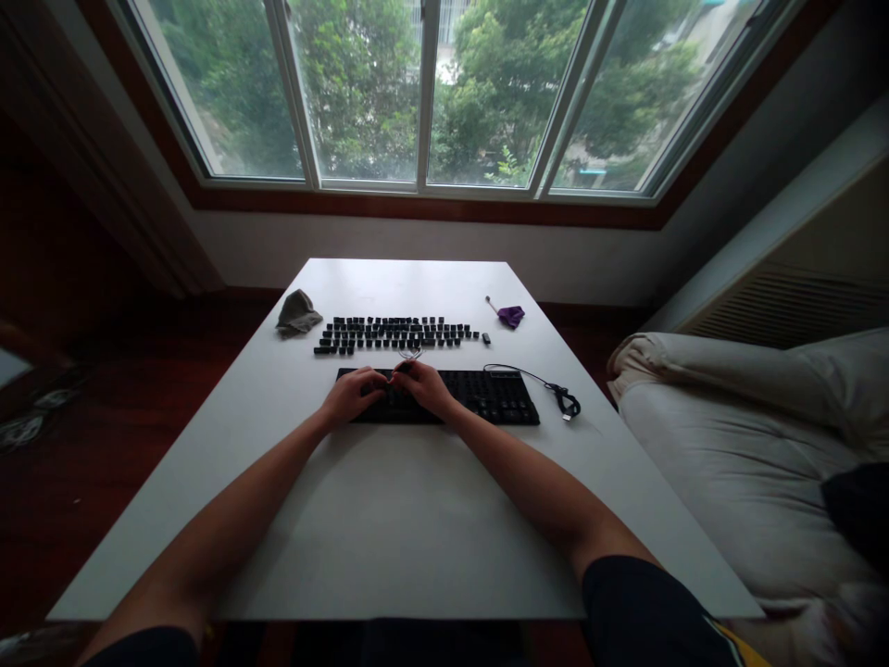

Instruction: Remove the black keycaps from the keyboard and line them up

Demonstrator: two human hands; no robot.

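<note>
A black keyboard (486,396) lies on the white table, with many keys off its left and middle part. My right hand (425,385) is over its middle, fingers closed round a wire keycap puller (411,354) whose thin loops stick out beyond the fingertips. Against the keyboard's left part rests my left hand (356,394), its fingers pinched close to the right fingertips. Whatever is between the left fingers is too small to make out. Loose black keycaps (395,332) stand in rows just behind the keyboard.
A grey cloth (298,313) sits at the table's left edge. To the back right lie a purple cloth (511,317) and a small brush-like stick (491,302). The keyboard's bundled USB cable (566,400) is at the right. A pale sofa (722,445) adjoins the table (403,519).
</note>
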